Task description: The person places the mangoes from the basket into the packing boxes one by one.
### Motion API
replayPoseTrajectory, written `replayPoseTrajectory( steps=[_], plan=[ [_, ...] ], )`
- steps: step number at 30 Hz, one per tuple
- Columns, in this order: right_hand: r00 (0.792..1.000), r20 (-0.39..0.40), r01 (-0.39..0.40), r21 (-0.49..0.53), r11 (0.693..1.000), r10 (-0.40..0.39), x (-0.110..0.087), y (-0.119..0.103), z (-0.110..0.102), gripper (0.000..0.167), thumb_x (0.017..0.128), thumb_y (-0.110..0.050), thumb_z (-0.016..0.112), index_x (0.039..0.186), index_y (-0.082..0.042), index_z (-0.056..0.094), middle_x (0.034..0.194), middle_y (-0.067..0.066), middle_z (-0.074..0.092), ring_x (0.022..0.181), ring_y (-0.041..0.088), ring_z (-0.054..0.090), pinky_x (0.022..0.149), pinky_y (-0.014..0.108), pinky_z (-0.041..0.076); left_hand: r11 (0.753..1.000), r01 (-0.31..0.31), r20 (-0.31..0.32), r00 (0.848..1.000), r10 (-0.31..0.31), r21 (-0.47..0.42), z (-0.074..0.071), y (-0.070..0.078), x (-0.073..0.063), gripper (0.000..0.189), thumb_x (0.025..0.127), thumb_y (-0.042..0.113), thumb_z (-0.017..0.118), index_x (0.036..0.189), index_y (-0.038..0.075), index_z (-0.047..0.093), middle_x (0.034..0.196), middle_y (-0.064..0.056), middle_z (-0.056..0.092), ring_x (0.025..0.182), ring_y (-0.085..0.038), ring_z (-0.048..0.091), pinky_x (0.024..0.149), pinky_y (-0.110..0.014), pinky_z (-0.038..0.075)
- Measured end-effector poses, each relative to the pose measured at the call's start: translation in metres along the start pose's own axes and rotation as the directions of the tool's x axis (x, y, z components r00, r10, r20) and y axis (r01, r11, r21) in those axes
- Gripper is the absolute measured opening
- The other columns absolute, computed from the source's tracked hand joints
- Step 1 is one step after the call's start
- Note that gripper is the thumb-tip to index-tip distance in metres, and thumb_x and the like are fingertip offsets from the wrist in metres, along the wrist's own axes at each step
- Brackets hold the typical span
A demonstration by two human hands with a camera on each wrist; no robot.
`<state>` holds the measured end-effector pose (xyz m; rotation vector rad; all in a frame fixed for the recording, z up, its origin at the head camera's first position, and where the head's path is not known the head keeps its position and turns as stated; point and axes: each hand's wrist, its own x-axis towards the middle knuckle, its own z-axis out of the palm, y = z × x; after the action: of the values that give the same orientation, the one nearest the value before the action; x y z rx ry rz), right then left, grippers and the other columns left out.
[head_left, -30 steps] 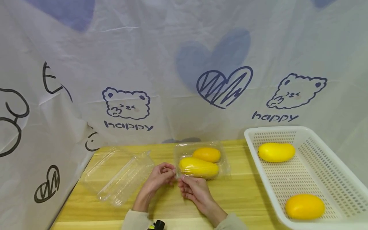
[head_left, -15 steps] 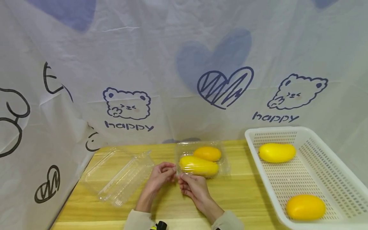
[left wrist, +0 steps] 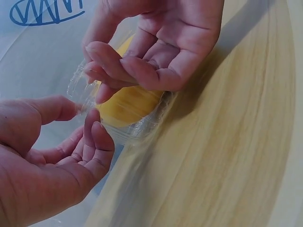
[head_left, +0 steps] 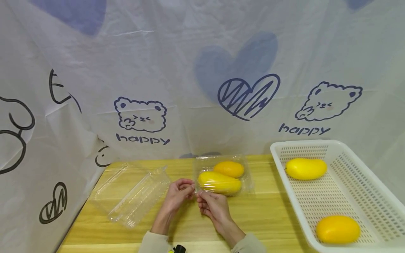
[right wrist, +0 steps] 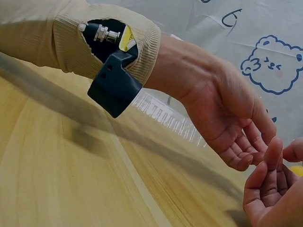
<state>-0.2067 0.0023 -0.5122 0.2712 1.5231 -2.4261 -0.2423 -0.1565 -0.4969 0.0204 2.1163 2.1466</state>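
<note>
A clear plastic clamshell box (head_left: 248, 188) sits closed at the table's back middle, holding a long yellow fruit (head_left: 218, 182) and a rounder orange-yellow fruit (head_left: 232, 169), both mango-like. At its front left corner, my left hand (head_left: 178, 195) pinches the plastic rim between thumb and finger. Right beside it, my right hand (head_left: 216, 209) pinches the same rim, its other fingers curled. In the left wrist view, the fingertips of the left hand (left wrist: 57, 156) and right hand (left wrist: 151, 52) nearly meet at the box's edge. The right wrist view mostly hides the box.
Another clear clamshell box (head_left: 131, 196) lies opened out at the left. A white perforated basket (head_left: 288, 200) stands at the right, with a yellow fruit (head_left: 306, 168) at its back and an orange-yellow one (head_left: 338, 229) at its front. A printed cloth (head_left: 190, 133) hangs behind the table.
Both hands stay at the box's front left corner with only slight shifts of the wrists. The fruit and boxes keep their places; the head view has drifted slightly.
</note>
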Motion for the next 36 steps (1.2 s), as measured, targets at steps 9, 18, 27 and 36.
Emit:
replayPoseTrajectory(
  steps=[9, 18, 27, 36],
  plan=[
    [1.0, -0.006, 0.016, 0.0, 1.0, -0.016, -0.001, 0.001, 0.003, 0.031, 0.095, -0.019, 0.071, 0.108, 0.009, 0.071, 0.078, 0.001, 0.07, 0.065, 0.007, 0.063, 0.061, 0.023, 0.052, 1.0, 0.001, -0.021, 1.0, 0.0, 0.021, 0.001, 0.002, -0.001, 0.025, 0.095, -0.003, 0.064, 0.116, -0.015, 0.059, 0.083, -0.006, 0.065, 0.072, -0.016, 0.061, 0.066, -0.026, 0.052],
    [0.998, 0.056, -0.009, -0.001, 1.0, 0.009, -0.001, -0.003, -0.003, 0.031, 0.098, -0.02, 0.069, 0.111, 0.008, 0.07, 0.08, 0.001, 0.071, 0.067, 0.007, 0.063, 0.063, 0.023, 0.053, 1.0, -0.006, -0.032, 0.999, 0.006, 0.018, 0.003, 0.002, -0.002, 0.024, 0.096, -0.003, 0.062, 0.116, -0.015, 0.058, 0.083, -0.006, 0.065, 0.072, -0.015, 0.06, 0.066, -0.026, 0.051],
    [0.988, 0.152, 0.003, -0.139, 0.99, 0.018, -0.006, -0.014, -0.02, 0.031, 0.098, -0.019, 0.069, 0.106, 0.011, 0.07, 0.082, 0.003, 0.072, 0.071, 0.008, 0.066, 0.068, 0.024, 0.055, 1.0, 0.002, -0.029, 1.0, -0.002, -0.006, 0.004, -0.003, 0.0, 0.027, 0.096, 0.0, 0.061, 0.119, -0.014, 0.056, 0.077, -0.004, 0.063, 0.067, -0.015, 0.057, 0.062, -0.025, 0.047],
    [0.966, 0.221, 0.21, -0.382, 0.9, -0.131, -0.016, -0.038, -0.039, 0.029, 0.098, -0.012, 0.069, 0.109, 0.015, 0.069, 0.084, 0.011, 0.074, 0.07, 0.013, 0.068, 0.067, 0.028, 0.058, 1.0, 0.023, -0.016, 1.0, -0.023, -0.018, 0.005, -0.002, -0.001, 0.03, 0.099, 0.001, 0.059, 0.124, -0.013, 0.053, 0.073, -0.005, 0.061, 0.063, -0.015, 0.057, 0.06, -0.026, 0.05]
  ],
)
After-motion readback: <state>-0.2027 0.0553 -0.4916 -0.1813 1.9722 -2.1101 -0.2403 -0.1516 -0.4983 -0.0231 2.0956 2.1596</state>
